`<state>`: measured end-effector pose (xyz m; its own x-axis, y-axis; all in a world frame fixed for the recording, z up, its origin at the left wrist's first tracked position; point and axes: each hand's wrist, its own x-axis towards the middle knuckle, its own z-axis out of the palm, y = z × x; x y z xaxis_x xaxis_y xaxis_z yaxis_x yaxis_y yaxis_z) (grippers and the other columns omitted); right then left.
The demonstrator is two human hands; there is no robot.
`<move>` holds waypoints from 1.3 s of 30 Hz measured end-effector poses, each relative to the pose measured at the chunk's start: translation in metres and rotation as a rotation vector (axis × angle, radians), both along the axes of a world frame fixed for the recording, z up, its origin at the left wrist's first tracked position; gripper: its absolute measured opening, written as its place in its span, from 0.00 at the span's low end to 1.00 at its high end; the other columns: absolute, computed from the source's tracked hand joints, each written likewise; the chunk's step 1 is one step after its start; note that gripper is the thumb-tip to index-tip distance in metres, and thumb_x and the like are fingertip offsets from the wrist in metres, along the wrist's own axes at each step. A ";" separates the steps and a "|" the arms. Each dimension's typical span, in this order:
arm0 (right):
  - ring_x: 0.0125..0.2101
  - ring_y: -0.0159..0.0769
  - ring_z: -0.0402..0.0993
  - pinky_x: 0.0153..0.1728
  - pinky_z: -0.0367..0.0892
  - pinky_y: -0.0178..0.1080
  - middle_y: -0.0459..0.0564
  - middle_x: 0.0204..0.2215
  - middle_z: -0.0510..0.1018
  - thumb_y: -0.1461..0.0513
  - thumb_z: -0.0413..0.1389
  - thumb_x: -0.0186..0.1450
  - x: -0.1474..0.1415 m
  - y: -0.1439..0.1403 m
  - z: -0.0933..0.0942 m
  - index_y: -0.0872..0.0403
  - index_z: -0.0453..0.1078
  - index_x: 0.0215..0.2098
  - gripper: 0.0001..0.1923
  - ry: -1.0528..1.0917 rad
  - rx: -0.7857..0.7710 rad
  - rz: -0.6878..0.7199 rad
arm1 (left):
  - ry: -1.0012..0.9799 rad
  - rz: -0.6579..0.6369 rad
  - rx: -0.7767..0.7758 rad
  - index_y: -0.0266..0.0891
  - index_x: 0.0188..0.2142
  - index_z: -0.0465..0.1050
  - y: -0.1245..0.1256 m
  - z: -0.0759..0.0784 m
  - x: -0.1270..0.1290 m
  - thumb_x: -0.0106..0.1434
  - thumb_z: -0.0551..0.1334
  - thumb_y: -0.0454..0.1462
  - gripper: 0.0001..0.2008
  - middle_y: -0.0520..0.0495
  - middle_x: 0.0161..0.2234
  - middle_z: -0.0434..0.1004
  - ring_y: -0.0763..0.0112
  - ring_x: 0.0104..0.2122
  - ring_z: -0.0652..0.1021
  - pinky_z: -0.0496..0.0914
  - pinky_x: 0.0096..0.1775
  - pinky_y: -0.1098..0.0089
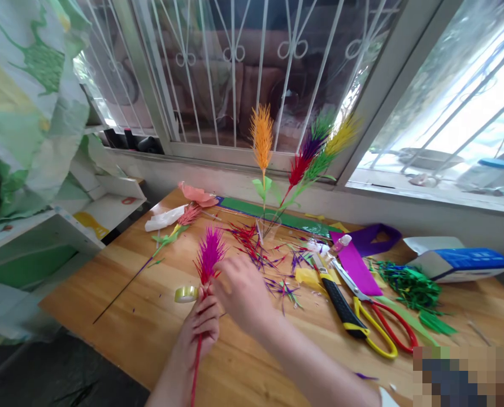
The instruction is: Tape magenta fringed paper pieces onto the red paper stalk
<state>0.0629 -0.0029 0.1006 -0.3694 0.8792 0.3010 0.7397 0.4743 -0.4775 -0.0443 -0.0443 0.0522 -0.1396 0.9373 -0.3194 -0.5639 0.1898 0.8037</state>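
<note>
Head view: left hand (201,325) clenched around red stem (196,362) of magenta paper flower (209,257), whose plume stands upright just above the fist. Right hand (241,291) touches the stem right beside the left fingers, under the plume; whether it pinches the stem can't be told. Tape roll (186,294) lies just left of the grip on wooden table (150,316). Scissors (377,319) and utility knife (339,299) well right.

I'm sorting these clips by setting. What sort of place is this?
Probably a home craft corner: a wooden table by a barred window, strewn with paper scraps, scissors and a tape roll. The left hand holds a magenta paper flower.
</note>
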 end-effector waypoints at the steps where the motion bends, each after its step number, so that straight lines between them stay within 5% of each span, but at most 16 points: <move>1: 0.40 0.34 0.65 0.44 0.61 0.39 0.48 0.36 0.73 0.63 0.49 0.62 0.017 0.011 -0.006 0.53 0.66 0.37 0.07 -0.005 -0.020 -0.086 | -0.182 -0.045 -0.011 0.37 0.29 0.68 -0.002 -0.001 -0.005 0.61 0.53 0.33 0.07 0.57 0.17 0.53 0.83 0.12 0.55 0.50 0.12 0.83; 5: 0.36 0.34 0.69 0.38 0.66 0.41 0.50 0.34 0.73 0.62 0.47 0.65 0.066 0.053 -0.047 0.57 0.67 0.37 0.09 -0.076 -0.162 -0.326 | -0.858 -0.196 -0.104 0.33 0.33 0.65 -0.008 -0.008 -0.013 0.64 0.50 0.33 0.07 0.58 0.17 0.56 0.89 0.12 0.59 0.52 0.12 0.90; 7: 0.36 0.34 0.70 0.37 0.67 0.42 0.50 0.39 0.72 0.60 0.49 0.64 0.075 0.070 -0.067 0.57 0.66 0.42 0.11 -0.115 -0.219 -0.390 | -1.040 -0.239 -0.126 0.33 0.34 0.63 -0.010 -0.010 -0.009 0.65 0.47 0.35 0.09 0.58 0.18 0.58 0.89 0.12 0.61 0.53 0.12 0.89; 12: 0.41 0.36 0.69 0.40 0.67 0.45 0.52 0.45 0.69 0.59 0.50 0.64 0.064 0.095 -0.093 0.56 0.63 0.47 0.14 -0.166 -0.255 -0.411 | -1.168 -0.253 -0.167 0.32 0.35 0.61 -0.016 -0.012 0.004 0.66 0.43 0.38 0.14 0.57 0.18 0.58 0.87 0.13 0.61 0.55 0.13 0.87; 19: 0.40 0.36 0.69 0.40 0.67 0.44 0.52 0.45 0.69 0.59 0.50 0.64 0.059 0.105 -0.099 0.56 0.63 0.47 0.14 -0.106 -0.296 -0.377 | -1.193 -0.162 -0.198 0.31 0.35 0.62 -0.016 -0.013 0.006 0.67 0.40 0.37 0.16 0.58 0.17 0.57 0.87 0.13 0.60 0.55 0.13 0.87; 23: 0.35 0.33 0.71 0.36 0.68 0.41 0.50 0.39 0.72 0.60 0.50 0.64 0.082 0.096 -0.078 0.58 0.65 0.43 0.12 0.001 -0.308 -0.277 | -1.176 -0.200 -0.225 0.30 0.35 0.62 -0.014 -0.009 0.006 0.65 0.47 0.37 0.11 0.58 0.17 0.56 0.87 0.13 0.59 0.54 0.13 0.87; 28: 0.35 0.34 0.70 0.38 0.66 0.38 0.48 0.32 0.75 0.62 0.53 0.60 0.105 0.056 -0.001 0.55 0.67 0.34 0.04 0.096 -0.185 -0.109 | -1.152 -0.252 -0.257 0.30 0.35 0.63 -0.012 -0.002 0.010 0.65 0.48 0.37 0.11 0.58 0.18 0.57 0.88 0.12 0.58 0.53 0.12 0.88; 32: 0.40 0.37 0.64 0.42 0.60 0.40 0.48 0.32 0.75 0.65 0.52 0.61 0.090 0.017 0.054 0.52 0.69 0.31 0.05 -0.038 0.101 0.394 | -1.114 -0.320 -0.264 0.30 0.33 0.64 -0.012 0.001 0.019 0.65 0.47 0.40 0.14 0.59 0.17 0.54 0.89 0.12 0.57 0.51 0.11 0.88; 39: 0.43 0.39 0.60 0.44 0.56 0.41 0.50 0.36 0.73 0.67 0.50 0.62 0.060 0.002 0.052 0.55 0.69 0.29 0.07 -0.318 0.197 0.622 | -1.036 -0.398 -0.262 0.31 0.29 0.65 -0.019 0.006 0.026 0.62 0.53 0.39 0.12 0.59 0.18 0.53 0.89 0.12 0.55 0.50 0.11 0.87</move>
